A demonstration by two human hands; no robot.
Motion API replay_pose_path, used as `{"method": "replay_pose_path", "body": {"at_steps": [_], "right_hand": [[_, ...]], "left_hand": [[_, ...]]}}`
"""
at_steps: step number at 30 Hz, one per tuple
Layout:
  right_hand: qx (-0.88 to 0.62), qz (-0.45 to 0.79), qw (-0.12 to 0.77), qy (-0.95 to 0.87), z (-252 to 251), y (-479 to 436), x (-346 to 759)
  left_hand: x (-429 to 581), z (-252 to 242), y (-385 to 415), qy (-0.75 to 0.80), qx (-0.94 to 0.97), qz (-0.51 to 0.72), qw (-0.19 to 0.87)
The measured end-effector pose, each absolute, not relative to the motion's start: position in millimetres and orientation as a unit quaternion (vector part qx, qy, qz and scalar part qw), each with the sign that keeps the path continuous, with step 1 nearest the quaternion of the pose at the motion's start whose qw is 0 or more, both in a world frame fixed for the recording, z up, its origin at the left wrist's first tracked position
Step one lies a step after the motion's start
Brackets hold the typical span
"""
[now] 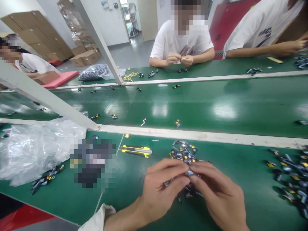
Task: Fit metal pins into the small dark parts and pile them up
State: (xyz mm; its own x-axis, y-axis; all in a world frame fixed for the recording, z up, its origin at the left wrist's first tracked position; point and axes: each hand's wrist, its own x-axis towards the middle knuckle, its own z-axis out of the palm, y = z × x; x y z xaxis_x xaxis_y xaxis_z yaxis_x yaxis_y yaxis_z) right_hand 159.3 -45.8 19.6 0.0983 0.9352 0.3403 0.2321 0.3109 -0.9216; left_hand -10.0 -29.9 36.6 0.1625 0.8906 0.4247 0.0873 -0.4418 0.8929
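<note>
My left hand [160, 189] and my right hand [220, 189] meet fingertip to fingertip over the green bench [130, 183]. Both are closed in a pinch on one small shiny metal part [189, 172], mostly hidden by the fingers. Just behind and below them lies a pile of small dark metal parts [184, 152] with yellow bits; my hands cover some of it. A yellow and black utility knife [136, 150] rests to the left of the pile, apart from my hands.
A larger heap of similar parts [293, 173] lies at right. Clear plastic bags [36, 144] are at left, near a blurred dark item [92, 163]. Beyond a white rail [192, 135], a green conveyor belt [199, 106] carries scattered parts. Co-workers sit across it. A slanted white post [48, 96] crosses the left.
</note>
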Motion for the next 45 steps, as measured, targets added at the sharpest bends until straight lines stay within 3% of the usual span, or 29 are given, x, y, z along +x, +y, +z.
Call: {"method": "replay_pose_path", "body": {"at_steps": [20,29,45], "right_hand": [[-0.488,0.284,0.558,-0.609,23.0,-45.1,162.6],[-0.471,0.406,0.576,-0.53,32.6,-42.0,157.8],[-0.427,0.347,0.559,-0.62,26.9,-45.5,163.2]], "left_hand": [[-11.9,35.5,-28.2,0.357,0.67,0.515,0.398],[-9.2,43.3,-35.3,0.366,0.628,0.52,0.448],[-6.3,48.7,-36.2,0.385,0.574,0.533,0.488]]}}
